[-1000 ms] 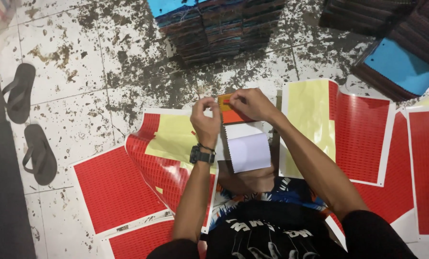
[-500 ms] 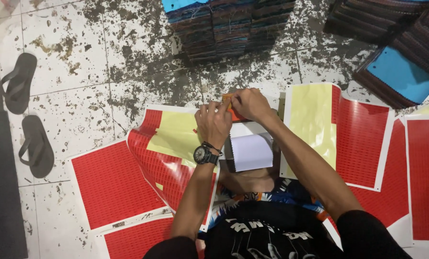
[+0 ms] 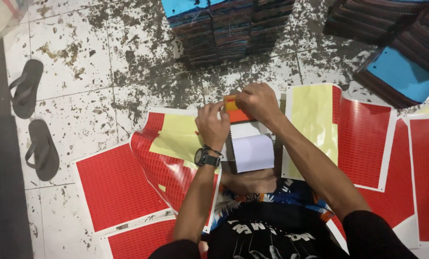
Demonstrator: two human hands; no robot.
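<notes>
Both our hands meet on a small orange swatch (image 3: 237, 113): the left hand (image 3: 213, 125) pinches its near-left corner, the right hand (image 3: 258, 101) closes over its far-right edge. It lies just beyond the white booklet (image 3: 253, 151) on our lap, long axis running left-right, above red sticker sheets (image 3: 118, 184) on the floor.

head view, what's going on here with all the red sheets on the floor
A person sits on a stained tile floor and works with both bare hands. The left hand and the right hand together pinch a small orange piece above a white card lying on the lap. Red sticker sheets, some peeled back to yellow backing, lie around. Stacks of striped cloth sit ahead, and a pair of sandals lies to the left.
</notes>
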